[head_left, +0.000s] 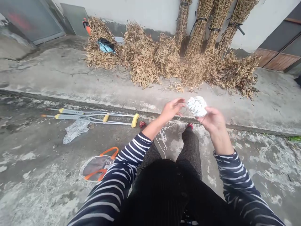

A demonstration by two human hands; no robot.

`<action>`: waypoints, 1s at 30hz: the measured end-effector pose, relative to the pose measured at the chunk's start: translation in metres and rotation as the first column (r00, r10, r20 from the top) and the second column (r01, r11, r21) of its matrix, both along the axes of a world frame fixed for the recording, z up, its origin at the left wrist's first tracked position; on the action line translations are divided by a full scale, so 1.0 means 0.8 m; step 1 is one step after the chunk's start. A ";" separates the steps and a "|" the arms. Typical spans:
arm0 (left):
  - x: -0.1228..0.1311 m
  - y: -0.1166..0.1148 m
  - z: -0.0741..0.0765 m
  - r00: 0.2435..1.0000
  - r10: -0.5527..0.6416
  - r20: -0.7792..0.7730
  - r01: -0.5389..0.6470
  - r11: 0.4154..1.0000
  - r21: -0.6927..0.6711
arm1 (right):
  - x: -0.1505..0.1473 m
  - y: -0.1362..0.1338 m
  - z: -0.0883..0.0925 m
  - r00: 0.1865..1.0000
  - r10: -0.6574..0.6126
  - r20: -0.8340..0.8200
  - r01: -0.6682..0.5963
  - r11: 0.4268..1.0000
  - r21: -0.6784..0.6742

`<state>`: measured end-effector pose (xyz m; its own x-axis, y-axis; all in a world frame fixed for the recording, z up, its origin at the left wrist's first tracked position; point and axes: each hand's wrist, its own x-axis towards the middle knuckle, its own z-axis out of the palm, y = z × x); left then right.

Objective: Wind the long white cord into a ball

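Observation:
My right hand (211, 119) is closed around a white ball of string (197, 105), held up in front of me above my knees. My left hand (172, 108) is just left of the ball, its fingertips pinched on the string end where it leaves the ball. A loose length of white string (162, 138) hangs down and lies tangled on the concrete between my legs. Both arms wear striped sleeves.
A pair of metal crutches (94, 116) lies on the ground to the left, beside a clear plastic bag (75, 130). A mesh bag with orange handles (98, 165) lies near my left leg. Bundles of dried stalks (169, 56) are piled against the wall ahead.

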<state>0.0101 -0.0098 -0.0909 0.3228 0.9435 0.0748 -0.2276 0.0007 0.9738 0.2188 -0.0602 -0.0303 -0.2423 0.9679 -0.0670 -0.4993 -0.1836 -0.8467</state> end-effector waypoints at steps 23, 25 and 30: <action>-0.013 -0.063 0.025 0.969 -0.247 0.012 0.247 0.963 -0.109 | 0.011 -0.028 -0.037 0.988 -0.103 -0.113 0.115 0.988 0.106; -0.020 -0.063 0.028 0.957 -0.290 0.028 0.291 0.949 -0.125 | 0.012 -0.029 -0.039 0.992 -0.082 -0.094 0.092 0.990 0.106; -0.017 -0.067 0.036 0.936 -0.348 0.049 0.352 0.929 -0.114 | 0.010 -0.030 -0.036 0.997 -0.042 -0.064 0.049 0.993 0.110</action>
